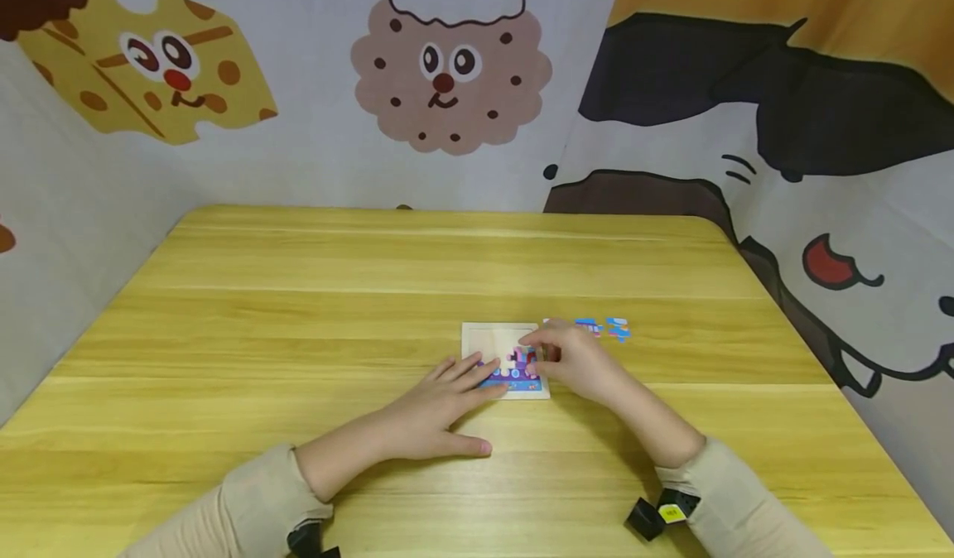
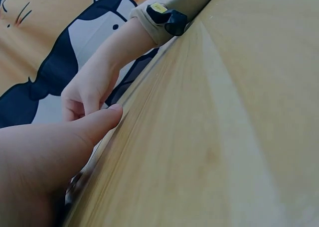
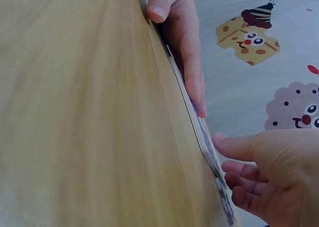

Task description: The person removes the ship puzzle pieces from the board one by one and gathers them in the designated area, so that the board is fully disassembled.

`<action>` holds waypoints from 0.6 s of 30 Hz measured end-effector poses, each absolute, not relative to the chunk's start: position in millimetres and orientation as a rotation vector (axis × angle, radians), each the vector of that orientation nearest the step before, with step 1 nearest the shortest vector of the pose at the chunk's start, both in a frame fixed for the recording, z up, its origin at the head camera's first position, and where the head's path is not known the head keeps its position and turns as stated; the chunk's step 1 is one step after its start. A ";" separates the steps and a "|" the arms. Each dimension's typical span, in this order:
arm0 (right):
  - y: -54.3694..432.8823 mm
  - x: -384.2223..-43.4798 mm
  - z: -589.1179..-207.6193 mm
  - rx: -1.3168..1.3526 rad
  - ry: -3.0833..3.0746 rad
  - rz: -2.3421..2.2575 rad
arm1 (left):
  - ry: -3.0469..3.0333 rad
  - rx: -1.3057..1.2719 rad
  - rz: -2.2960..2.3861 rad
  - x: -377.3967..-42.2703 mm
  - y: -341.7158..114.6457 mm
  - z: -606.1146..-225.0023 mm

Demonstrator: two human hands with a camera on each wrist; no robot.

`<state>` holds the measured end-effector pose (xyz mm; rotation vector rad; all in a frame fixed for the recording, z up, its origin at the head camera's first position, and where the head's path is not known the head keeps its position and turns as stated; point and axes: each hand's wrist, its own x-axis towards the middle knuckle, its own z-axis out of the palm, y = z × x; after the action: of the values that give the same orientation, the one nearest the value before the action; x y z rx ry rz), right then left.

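A small jigsaw puzzle in a pale square frame (image 1: 469, 334) lies on the table, its lower part filled with purple and blue picture pieces. The fingers of my left hand (image 1: 436, 413) are spread, and their tips rest on the puzzle's lower left, covering part of it; the thumb points right along the table. At the frame's right side, my right hand (image 1: 577, 363) bends its thumb and index finger around a colourful puzzle piece (image 1: 531, 357), gripping it at the picture's right edge. In the right wrist view, the right thumb (image 3: 234, 146) is close against the frame's edge.
Beyond my right hand lie loose blue and pink puzzle pieces (image 1: 618, 329), some partly hidden by that hand. The wooden table (image 1: 298, 293) reaches back to a curtain (image 1: 313, 161) printed with cartoon figures. Black devices (image 1: 647, 518) are strapped at both cuffs.
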<state>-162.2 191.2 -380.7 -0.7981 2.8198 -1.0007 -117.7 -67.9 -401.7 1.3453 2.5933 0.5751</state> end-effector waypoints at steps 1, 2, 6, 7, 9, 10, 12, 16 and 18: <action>191.2 -162.3 -381.0 -0.812 2.813 -0.985 | 2.590 1.342 0.576 -117.8 -67.9 -401.4; 190.9 -162.0 -380.8 -0.814 2.803 -0.976 | 2.587 1.338 0.577 -118.0 -68.1 -401.1; 189.2 -160.1 -380.5 -0.809 2.815 -0.918 | 2.578 1.333 0.584 -118.2 -68.1 -400.6; 188.2 -159.6 -380.2 -0.800 2.822 -0.906 | 2.577 1.332 0.581 -118.2 -68.0 -400.4; 186.2 -159.0 -379.9 -0.789 2.835 -0.881 | 2.577 1.329 0.574 -118.2 -68.0 -400.0; 185.1 -158.9 -379.5 -0.782 2.838 -0.872 | 2.577 1.330 0.570 -118.1 -67.9 -399.8; 183.9 -158.8 -379.2 -0.775 2.834 -0.860 | 2.577 1.326 0.565 -118.1 -67.7 -399.5; 183.4 -159.0 -377.8 -0.771 2.807 -0.870 | 2.576 1.324 0.559 -117.8 -67.1 -399.1; 184.1 -159.1 -377.4 -0.777 2.799 -0.881 | 2.579 1.327 0.551 -117.4 -66.8 -398.6</action>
<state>-159.1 184.1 -377.4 -0.7773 2.7992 -0.8810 -117.4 -66.8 -398.6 1.3267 2.5786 0.5513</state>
